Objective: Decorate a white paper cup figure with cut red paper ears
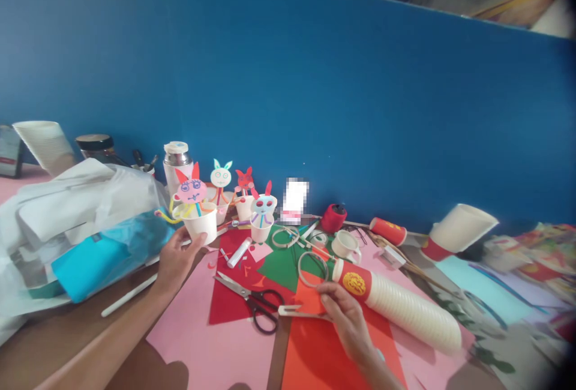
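Note:
In my left hand (182, 258) is a white paper cup (201, 225), gripped low between thumb and fingers. A pink paper figure (192, 191) with red ears and yellow pipe-cleaner arms rises from it. My right hand (346, 315) has its fingers closed at the lower edge of a thin pale ring (314, 270), possibly a tape roll. A white slotted tool (290, 311) lies partly under that hand. Black-handled scissors (249, 297) lie spread on red paper (225, 306) between my hands. Behind stand more cup figures: blue-faced (263, 204), white-faced (221, 177) and red-faced (245, 180).
A long stack of paper cups (414, 312) lies at right, near a white mug (346, 245) and red thread spool (333, 218). A glue stick (239, 252) lies on the red paper. Plastic bags (90, 216) crowd the left. A blue partition (360, 96) closes the back.

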A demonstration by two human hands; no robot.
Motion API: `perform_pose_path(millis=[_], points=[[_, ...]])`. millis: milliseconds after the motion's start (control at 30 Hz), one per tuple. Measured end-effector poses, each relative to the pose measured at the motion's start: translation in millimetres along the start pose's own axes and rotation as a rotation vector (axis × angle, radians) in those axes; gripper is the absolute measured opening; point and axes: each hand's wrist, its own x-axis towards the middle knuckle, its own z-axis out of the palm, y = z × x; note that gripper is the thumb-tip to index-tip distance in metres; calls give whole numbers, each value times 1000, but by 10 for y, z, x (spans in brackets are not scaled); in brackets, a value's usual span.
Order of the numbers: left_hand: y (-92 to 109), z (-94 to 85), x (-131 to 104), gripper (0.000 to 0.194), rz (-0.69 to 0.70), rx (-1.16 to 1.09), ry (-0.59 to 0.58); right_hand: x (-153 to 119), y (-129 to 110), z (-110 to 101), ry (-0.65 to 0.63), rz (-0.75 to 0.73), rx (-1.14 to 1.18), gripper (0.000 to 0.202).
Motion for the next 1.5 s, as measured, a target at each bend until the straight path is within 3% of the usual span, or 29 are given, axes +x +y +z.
perform_pose_path(millis=[100, 300, 533, 867, 1500], points=[[-3, -2, 8, 43, -20, 39, -40, 8, -13, 1, -53, 29, 39, 23], [2, -61, 94, 42, -14, 46, 7, -26, -89, -12, -142, 53, 63, 25], [45, 9, 14, 44, -44, 223, -102, -4, -139, 67, -154, 75, 43, 28], [-114, 44, 52, 39, -37, 248, -243, -34, -7, 110, -206, 47, -35, 23], [20, 2, 57, 45, -80, 603, -261, -59, -7, 102, -264, 101, -120, 23]])
